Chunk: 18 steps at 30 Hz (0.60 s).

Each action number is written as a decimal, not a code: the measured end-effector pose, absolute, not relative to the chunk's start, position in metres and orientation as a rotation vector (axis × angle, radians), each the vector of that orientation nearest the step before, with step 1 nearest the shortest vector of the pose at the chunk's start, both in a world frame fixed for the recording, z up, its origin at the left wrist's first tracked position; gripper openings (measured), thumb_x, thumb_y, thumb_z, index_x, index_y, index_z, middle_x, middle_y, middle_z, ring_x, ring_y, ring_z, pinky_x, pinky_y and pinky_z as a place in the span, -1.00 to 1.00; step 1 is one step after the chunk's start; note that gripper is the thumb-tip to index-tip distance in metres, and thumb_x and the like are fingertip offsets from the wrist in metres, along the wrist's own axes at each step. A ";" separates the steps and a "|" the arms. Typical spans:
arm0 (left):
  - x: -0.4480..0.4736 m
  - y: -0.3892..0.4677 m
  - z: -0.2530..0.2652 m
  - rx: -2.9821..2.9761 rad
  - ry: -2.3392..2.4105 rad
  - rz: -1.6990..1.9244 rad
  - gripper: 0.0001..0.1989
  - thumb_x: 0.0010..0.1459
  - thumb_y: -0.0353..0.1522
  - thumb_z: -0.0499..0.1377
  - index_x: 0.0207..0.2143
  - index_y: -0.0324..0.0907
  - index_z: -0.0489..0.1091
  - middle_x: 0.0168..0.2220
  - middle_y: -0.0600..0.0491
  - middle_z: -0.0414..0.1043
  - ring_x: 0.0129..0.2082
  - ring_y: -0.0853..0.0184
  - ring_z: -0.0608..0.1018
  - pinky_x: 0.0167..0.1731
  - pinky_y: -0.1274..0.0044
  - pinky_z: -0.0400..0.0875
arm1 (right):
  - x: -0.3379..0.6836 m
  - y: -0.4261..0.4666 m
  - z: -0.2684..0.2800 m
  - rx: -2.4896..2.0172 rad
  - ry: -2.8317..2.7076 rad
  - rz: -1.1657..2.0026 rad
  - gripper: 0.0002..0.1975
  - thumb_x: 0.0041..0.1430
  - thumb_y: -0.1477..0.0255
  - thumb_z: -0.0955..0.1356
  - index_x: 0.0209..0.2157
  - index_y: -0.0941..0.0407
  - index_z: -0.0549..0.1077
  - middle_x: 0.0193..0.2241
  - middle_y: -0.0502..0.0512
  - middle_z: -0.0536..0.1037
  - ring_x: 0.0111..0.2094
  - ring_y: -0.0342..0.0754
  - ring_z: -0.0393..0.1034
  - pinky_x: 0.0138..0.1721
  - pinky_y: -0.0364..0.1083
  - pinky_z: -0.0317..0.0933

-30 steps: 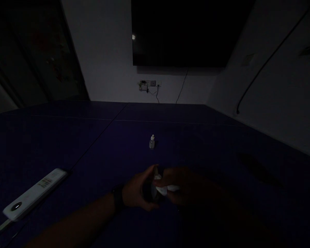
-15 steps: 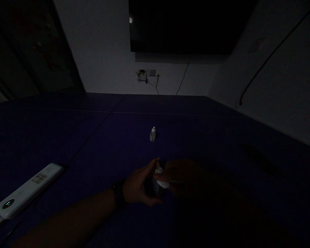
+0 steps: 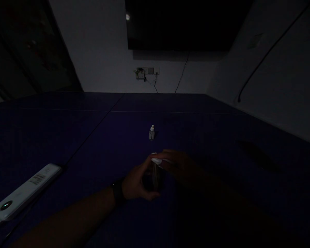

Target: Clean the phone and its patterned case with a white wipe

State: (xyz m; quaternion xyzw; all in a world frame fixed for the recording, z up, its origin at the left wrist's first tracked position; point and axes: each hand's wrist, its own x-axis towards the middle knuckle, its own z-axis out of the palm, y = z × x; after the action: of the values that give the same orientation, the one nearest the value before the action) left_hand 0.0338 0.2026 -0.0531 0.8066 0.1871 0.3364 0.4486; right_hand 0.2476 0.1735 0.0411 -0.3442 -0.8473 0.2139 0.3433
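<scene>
White wad, pinched in my right fingers, has just moved to the 12 o'clock edge of the dark object at 6 o'clock, clasped by my left fingers; wiping seems to reach that far rim.

Ahead of the left hand and right hand, a small bottle stands in the way at 12 o'clock; a long white device obstructs 9, a dark flat shape 3. Free room runs toward 10 and 1.
</scene>
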 end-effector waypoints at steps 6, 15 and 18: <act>0.035 0.201 -0.051 2.011 0.422 0.839 0.18 -0.08 -0.13 0.46 0.43 -0.06 -0.19 0.22 -0.17 0.36 0.15 -0.06 0.48 0.09 0.18 0.42 | 0.244 0.175 0.037 -0.949 -2.136 0.558 -0.64 0.44 0.27 0.21 0.04 0.08 0.53 -0.03 0.16 0.62 -0.02 0.01 0.52 0.06 0.04 0.35; 0.033 0.205 -0.058 2.171 0.462 0.845 0.26 -0.17 -0.03 0.49 0.43 -0.09 -0.14 0.28 -0.21 0.28 0.22 -0.09 0.42 0.17 0.20 0.35 | 0.251 0.168 0.052 -0.610 -2.373 0.501 -0.67 0.43 0.32 0.21 0.02 0.10 0.53 -0.21 0.15 0.62 -0.23 -0.08 0.52 -0.20 -0.09 0.37; 0.032 0.204 -0.059 2.162 0.462 0.829 0.28 -0.13 -0.03 0.48 0.44 -0.06 -0.24 0.29 -0.21 0.27 0.22 -0.07 0.43 0.15 0.21 0.36 | 0.253 0.162 0.054 -0.384 -2.405 0.610 -0.69 0.37 0.36 0.27 0.07 0.07 0.49 -0.18 0.12 0.61 -0.25 -0.12 0.51 -0.24 -0.14 0.36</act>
State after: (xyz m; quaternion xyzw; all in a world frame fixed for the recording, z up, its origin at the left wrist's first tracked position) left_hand 0.0322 0.2044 -0.0592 0.8469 0.1811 0.3246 0.3803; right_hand 0.2531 0.1617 0.0542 -0.1455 -0.9107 0.2311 0.3099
